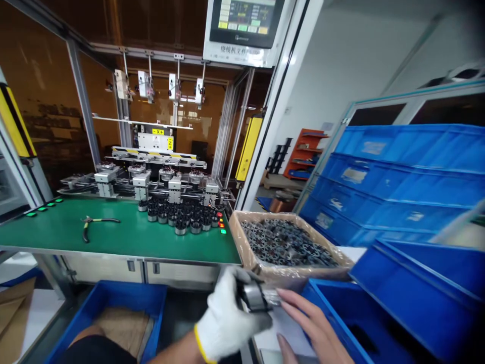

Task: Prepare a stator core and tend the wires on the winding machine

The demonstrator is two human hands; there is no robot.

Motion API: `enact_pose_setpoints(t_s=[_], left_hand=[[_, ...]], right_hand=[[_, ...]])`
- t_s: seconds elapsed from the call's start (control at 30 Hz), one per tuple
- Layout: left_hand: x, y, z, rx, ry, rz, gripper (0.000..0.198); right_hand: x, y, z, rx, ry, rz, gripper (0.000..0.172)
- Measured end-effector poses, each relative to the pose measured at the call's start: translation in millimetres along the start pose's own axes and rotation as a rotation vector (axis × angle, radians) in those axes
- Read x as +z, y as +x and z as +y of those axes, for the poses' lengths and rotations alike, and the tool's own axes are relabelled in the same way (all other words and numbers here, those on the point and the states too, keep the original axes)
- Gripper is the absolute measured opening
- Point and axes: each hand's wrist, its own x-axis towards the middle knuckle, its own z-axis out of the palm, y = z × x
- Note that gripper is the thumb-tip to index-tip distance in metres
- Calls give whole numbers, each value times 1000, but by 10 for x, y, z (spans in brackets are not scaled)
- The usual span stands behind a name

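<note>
My left hand [225, 318], in a white glove with a yellow cuff, is closed around a dark ring-shaped metal part [254, 296] low in the middle of the view. My bare right hand [312, 328] lies just right of it, fingers stretched out and touching the part's end. Both hands hover in front of a cardboard box [246, 250] lined with plastic and filled with several similar dark ring parts [286, 242]. More such parts [182, 215] stand grouped on the green worktop [113, 237].
A winding machine [159, 172] with a touch screen [246, 23] stands behind the worktop. Pliers [94, 223] lie on the green surface. Blue crates [397, 177] are stacked at right, an open one [379, 318] is near my right hand, another [117, 308] sits on the floor.
</note>
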Motion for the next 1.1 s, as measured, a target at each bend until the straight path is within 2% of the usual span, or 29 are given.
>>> enact_pose_setpoints(t_s=[0.1, 0.2, 0.27, 0.4, 0.5, 0.57, 0.63, 0.73, 0.83, 0.93, 1.0, 1.1], left_hand=[[-304, -175, 149, 3, 92, 82, 65], [-576, -339, 347, 174, 290, 77, 71], [-682, -438, 460, 247, 351, 87, 69], [-833, -628, 604, 193, 388, 118, 75], [-1059, -766, 657, 166, 352, 72, 85], [-1275, -847, 675, 271, 286, 5, 81], [-1512, -916, 684, 439, 278, -77, 71], [-1845, -998, 692, 616, 479, -108, 59], [-2124, -1055, 688, 782, 682, -2, 56], [-2357, -1099, 675, 942, 695, 107, 54], [-2486, -1130, 655, 958, 648, 181, 54], [-2658, -1183, 552, 844, 419, 279, 56]], right_hand=[[-1, 85, -120, -62, 75, -56, 42], [57, 189, -303, -100, 140, -97, 45], [113, 297, -459, -102, 171, -97, 45], [218, 553, -804, -70, 277, -36, 38], [293, 654, -1074, -9, 411, -9, 38], [358, 655, -1258, 47, 509, -32, 48], [435, 631, -1435, 104, 598, -56, 56], [566, 631, -1658, 140, 646, -68, 55], [707, 738, -1824, 115, 618, -94, 56], [862, 934, -1964, 51, 611, -133, 56], [984, 1076, -2051, 13, 646, -135, 56], [1199, 1274, -2151, 22, 697, -151, 62]])
